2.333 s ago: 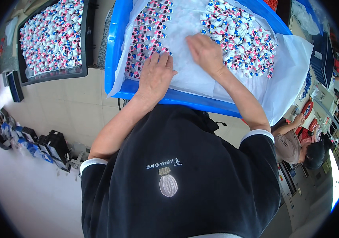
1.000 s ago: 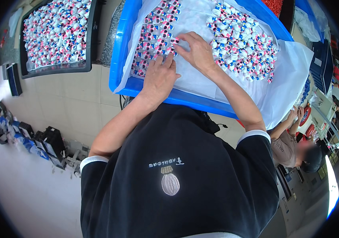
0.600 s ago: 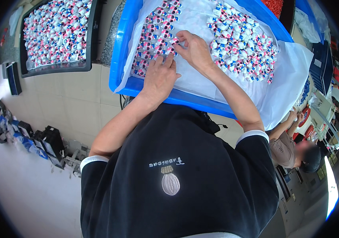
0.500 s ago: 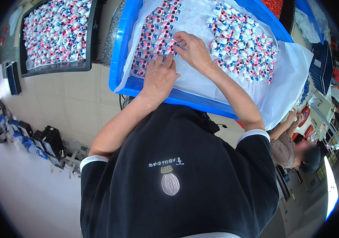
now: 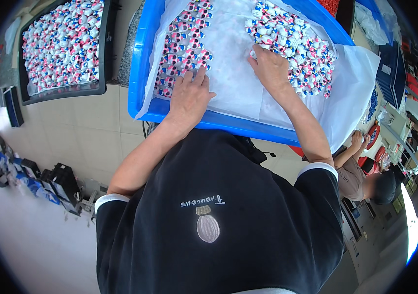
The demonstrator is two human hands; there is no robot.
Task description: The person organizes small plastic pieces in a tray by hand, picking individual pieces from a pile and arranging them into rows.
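Observation:
Small toy figures in white, pink and blue with dark eye patches lie in close rows (image 5: 182, 46) along the left side of a blue tray (image 5: 138, 73). My left hand (image 5: 188, 98) rests at the near end of these rows, fingers stretched out and fingertips touching or very close to the last figures. On the right side of the tray lies a loose heap of the same figures (image 5: 302, 46). My right hand (image 5: 271, 71) is at the heap's left edge, its fingers curled and thumb and forefinger pinching a small white figure, mostly hidden by the fingers.
White sheeting (image 5: 228, 54) lines the tray and hangs over its right rim. A black crate (image 5: 102, 54) full of similar figures stands to the left. Red small pieces (image 5: 330, 6) lie beyond the tray. A co-worker (image 5: 353, 176) sits at the right near red round trays.
My right hand has moved right, from the arranged rows to the loose heap. My left hand stays by the rows. The whole view has shifted slightly.

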